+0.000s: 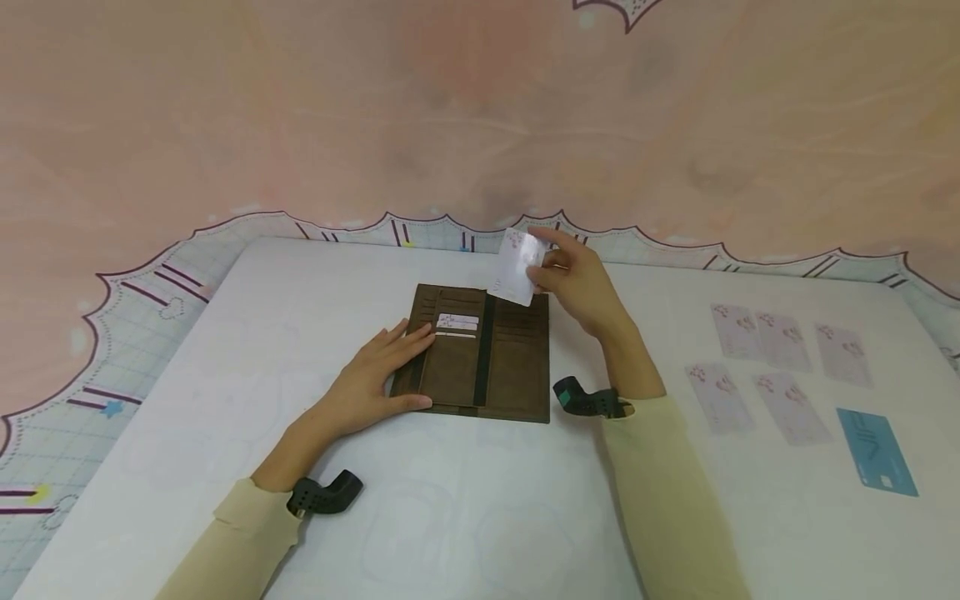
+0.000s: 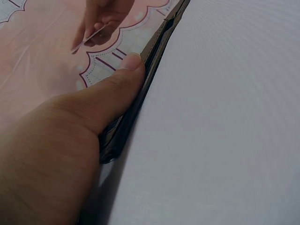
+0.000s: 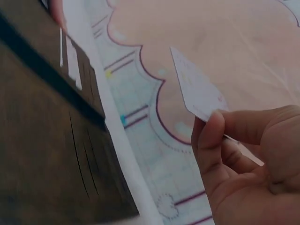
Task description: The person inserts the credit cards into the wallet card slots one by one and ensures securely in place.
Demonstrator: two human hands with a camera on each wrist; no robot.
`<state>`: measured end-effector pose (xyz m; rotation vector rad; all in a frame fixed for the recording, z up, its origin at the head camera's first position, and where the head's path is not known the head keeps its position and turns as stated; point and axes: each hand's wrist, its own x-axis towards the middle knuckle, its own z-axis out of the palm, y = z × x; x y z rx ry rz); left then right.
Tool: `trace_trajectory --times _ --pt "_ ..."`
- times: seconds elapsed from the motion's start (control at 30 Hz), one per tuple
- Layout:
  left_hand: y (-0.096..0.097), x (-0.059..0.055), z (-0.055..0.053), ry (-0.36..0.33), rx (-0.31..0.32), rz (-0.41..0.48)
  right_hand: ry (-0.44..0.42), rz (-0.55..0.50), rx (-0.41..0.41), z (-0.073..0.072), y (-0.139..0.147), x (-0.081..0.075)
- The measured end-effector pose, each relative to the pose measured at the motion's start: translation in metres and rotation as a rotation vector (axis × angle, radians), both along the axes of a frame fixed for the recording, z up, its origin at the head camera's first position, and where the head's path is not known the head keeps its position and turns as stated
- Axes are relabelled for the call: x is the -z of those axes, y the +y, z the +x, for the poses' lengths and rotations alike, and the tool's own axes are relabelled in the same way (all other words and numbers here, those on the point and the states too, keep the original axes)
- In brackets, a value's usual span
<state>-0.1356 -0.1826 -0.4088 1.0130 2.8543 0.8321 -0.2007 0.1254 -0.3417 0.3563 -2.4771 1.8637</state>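
A brown bifold wallet [image 1: 517,383] lies spread out on the white table, a dark band [image 1: 483,358] running down its middle. White cards [image 1: 457,322] peek from slots in its left half. My left hand [image 1: 375,375] rests on the wallet's left side, fingers extended and thumb along the lower edge, as the left wrist view also shows. Over the top of the right half, my right hand [image 1: 577,283] pinches a white card [image 1: 513,267] with a faint pink print between thumb and fingers. In the right wrist view this card [image 3: 194,86] is tilted, apart from the wallet.
Several pale cards with pink prints [image 1: 783,340] lie in two loose rows on the table's right. A blue card [image 1: 877,452] lies nearer the front there. Behind the table [image 1: 450,517] spreads a pink patterned cloth [image 1: 375,108] with a scalloped border.
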Motion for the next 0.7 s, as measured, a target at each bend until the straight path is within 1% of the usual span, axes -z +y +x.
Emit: trace_trajectory --times 0.17,0.23,0.4,0.5,0.7 --pt "0.0 0.0 0.0 0.002 0.002 0.006 -0.032 -0.128 0.018 -0.006 -0.023 0.008" --pt "0.001 0.0 0.001 0.003 0.008 0.011 -0.047 -0.162 0.03 -0.008 -0.032 0.012" --pt "-0.001 -0.001 0.0 0.012 0.013 0.011 -0.032 -0.187 0.039 -0.014 -0.05 0.022" --pt "-0.001 0.0 0.001 0.013 0.012 0.003 -0.02 -0.21 0.049 -0.016 -0.055 0.028" --pt "-0.001 0.001 0.0 0.021 0.013 0.0 -0.029 -0.23 0.089 -0.02 -0.059 0.046"
